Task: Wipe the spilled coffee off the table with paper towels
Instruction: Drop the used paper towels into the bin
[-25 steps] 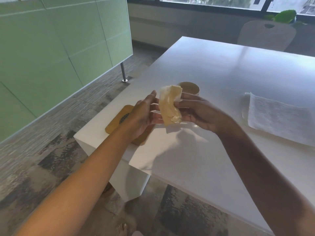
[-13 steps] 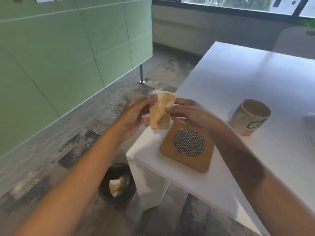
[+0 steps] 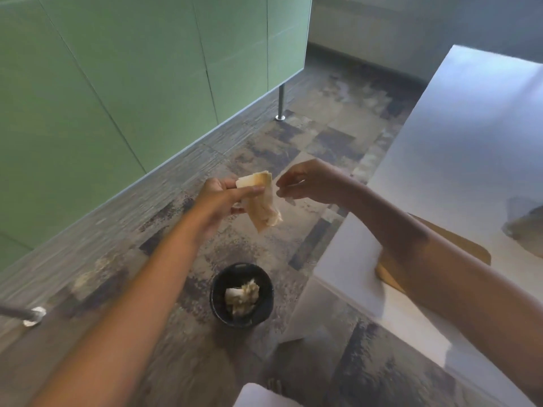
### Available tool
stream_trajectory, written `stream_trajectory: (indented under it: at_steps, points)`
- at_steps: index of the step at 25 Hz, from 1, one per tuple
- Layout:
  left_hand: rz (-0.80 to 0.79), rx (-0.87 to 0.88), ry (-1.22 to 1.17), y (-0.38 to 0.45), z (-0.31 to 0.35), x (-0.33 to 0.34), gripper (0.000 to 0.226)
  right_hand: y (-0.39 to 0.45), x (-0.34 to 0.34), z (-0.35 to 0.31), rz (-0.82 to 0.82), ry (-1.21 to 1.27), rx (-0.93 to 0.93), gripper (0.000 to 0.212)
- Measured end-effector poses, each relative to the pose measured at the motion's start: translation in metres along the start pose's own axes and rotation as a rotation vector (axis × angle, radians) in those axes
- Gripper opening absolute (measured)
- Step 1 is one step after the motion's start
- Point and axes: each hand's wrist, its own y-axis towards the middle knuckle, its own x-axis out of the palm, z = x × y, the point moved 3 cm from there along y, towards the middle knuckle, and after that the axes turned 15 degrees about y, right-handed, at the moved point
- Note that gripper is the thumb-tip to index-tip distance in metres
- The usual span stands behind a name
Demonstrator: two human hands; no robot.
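Observation:
My left hand (image 3: 224, 198) grips a folded, coffee-stained paper towel (image 3: 260, 204) out over the floor, left of the white table (image 3: 458, 148). The towel hangs down from my fingers, brown and damp. My right hand (image 3: 305, 183) is just right of the towel, apart from it, fingers loosely curled with nothing in them. Below the towel, a small black bin (image 3: 241, 295) stands on the floor with crumpled used towels inside.
A wooden coaster (image 3: 458, 245) lies near the table's corner, partly under my right forearm. The blurred edge of a mug (image 3: 526, 227) shows at the far right. Green partition panels on metal legs (image 3: 281, 102) run along the left. Patterned carpet covers the floor.
My view has swung left and down from the table to the floor and bin. Both hands carried the towel off the table edge; my right hand has let go of it.

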Motion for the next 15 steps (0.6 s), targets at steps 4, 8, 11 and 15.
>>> stream_trajectory:
  at_steps: [4, 8, 11, 15]
  points:
    - [0.183, -0.208, 0.102, 0.012, -0.069, -0.019, 0.018, 0.03, 0.018, -0.003, -0.014, 0.007, 0.061, 0.024]
    - [0.326, -0.434, 0.138, 0.018, -0.137, -0.01, 0.019, 0.045, 0.033, -0.008, -0.011, -0.06, 0.022, 0.02]
    - [0.386, -0.537, 0.188, 0.021, -0.172, 0.001, 0.023, 0.051, 0.046, -0.006, -0.046, -0.008, 0.052, 0.021]
    - [0.382, -0.642, 0.225, 0.028, -0.203, 0.007, 0.013, 0.052, 0.061, 0.001, -0.077, 0.014, 0.06, 0.025]
